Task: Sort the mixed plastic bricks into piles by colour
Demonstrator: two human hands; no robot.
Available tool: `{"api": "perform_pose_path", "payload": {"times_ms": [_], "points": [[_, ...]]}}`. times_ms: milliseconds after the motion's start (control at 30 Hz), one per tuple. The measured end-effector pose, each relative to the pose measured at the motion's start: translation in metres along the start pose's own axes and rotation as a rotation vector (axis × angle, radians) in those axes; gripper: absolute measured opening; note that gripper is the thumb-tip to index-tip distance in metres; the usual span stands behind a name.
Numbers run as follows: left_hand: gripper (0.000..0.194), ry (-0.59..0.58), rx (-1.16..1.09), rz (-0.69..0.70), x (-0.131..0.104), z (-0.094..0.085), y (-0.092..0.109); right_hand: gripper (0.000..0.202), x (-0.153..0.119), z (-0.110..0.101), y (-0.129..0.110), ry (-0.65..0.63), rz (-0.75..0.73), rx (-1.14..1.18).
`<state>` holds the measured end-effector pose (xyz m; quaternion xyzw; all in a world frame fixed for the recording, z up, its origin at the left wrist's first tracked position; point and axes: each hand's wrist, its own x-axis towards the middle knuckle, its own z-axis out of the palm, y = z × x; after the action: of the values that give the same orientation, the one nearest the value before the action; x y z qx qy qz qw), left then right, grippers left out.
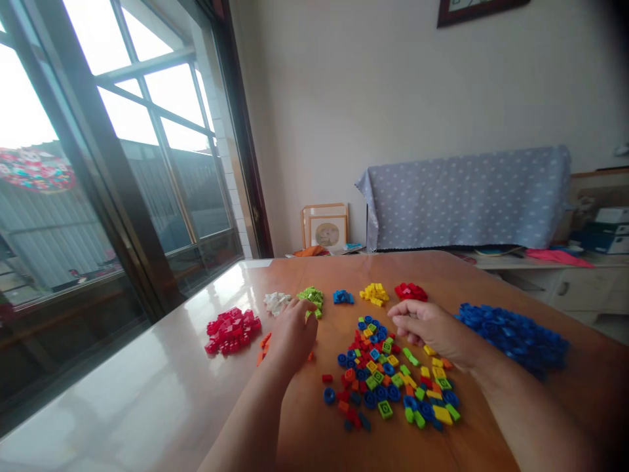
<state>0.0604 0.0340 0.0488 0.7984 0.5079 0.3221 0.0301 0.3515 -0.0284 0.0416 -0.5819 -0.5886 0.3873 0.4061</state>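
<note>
while the left hand (293, 328) hangs half-curled near the light green pieces (309, 296), hold unclear, the right hand (421, 322) curls loosely by the mixed bricks (372, 367), any pinch hidden | mixed bricks: on the table (147, 380), between both forearms (255, 413) | wall frame (481, 8): marks cropped, unreadable
</note>
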Motion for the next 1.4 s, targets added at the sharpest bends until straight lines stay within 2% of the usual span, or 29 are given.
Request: {"api": "perform_pose_path", "payload": {"times_ms": [100, 200, 333, 500, 733, 967, 1167, 1400], "points": [[0.025, -0.075, -0.116, 0.084, -0.007, 0.012, 0.019, 0.031, 0.002, 0.007, 0.001, -0.023, -0.011, -0.072], [0.024, -0.197, -0.128, 0.107, -0.016, 0.020, 0.032, 0.033, 0.004, 0.020, 0.007, -0.090, -0.026, -0.210], [0.023, -0.322, -0.078, 0.110, -0.025, 0.024, 0.035, 0.039, 0.003, 0.035, 0.011, -0.221, -0.072, -0.446], [0.025, -0.425, -0.028, 0.123, -0.027, 0.022, 0.033, 0.017, 0.004, 0.028, 0.017, -0.239, -0.052, -0.581], [0.027, -0.485, -0.018, 0.099, -0.027, 0.022, 0.034, 0.022, 0.008, 0.002, 0.033, -0.187, 0.012, -0.617], [0.023, -0.501, -0.073, 0.151, -0.025, 0.029, 0.032, 0.021, 0.008, -0.009, 0.039, -0.127, 0.054, -0.654], [0.022, -0.498, -0.155, 0.198, -0.026, 0.037, 0.039, 0.016, 0.006, -0.006, 0.028, -0.053, 0.034, -0.635], [0.026, -0.449, -0.304, 0.312, -0.027, 0.043, 0.045, 0.013, 0.006, 0.002, 0.023, -0.075, -0.001, -0.613]]}}
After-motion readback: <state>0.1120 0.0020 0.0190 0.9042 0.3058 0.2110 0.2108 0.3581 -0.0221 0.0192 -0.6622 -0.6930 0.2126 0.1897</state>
